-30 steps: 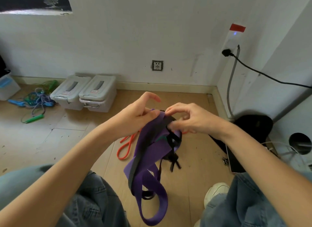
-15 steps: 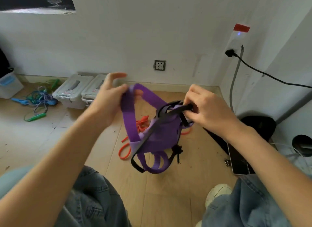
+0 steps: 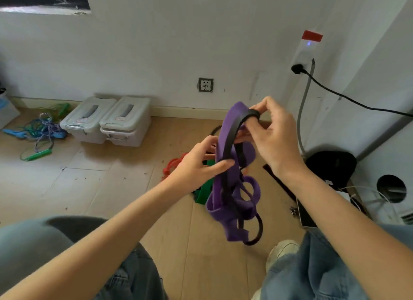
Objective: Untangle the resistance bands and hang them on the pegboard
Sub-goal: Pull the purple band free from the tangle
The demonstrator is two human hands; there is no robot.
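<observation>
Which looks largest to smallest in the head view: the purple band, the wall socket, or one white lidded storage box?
1. Wide purple rubber resistance band, though it is held close to the camera, which inflates it.
2. White lidded plastic storage box.
3. Small square wall socket, clearly smallest.

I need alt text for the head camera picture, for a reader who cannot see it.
Two bare hands hold up a tangle of a purple band and a black band: the right hand pinches the top, the left hand grips the middle, above a wooden floor.
</observation>
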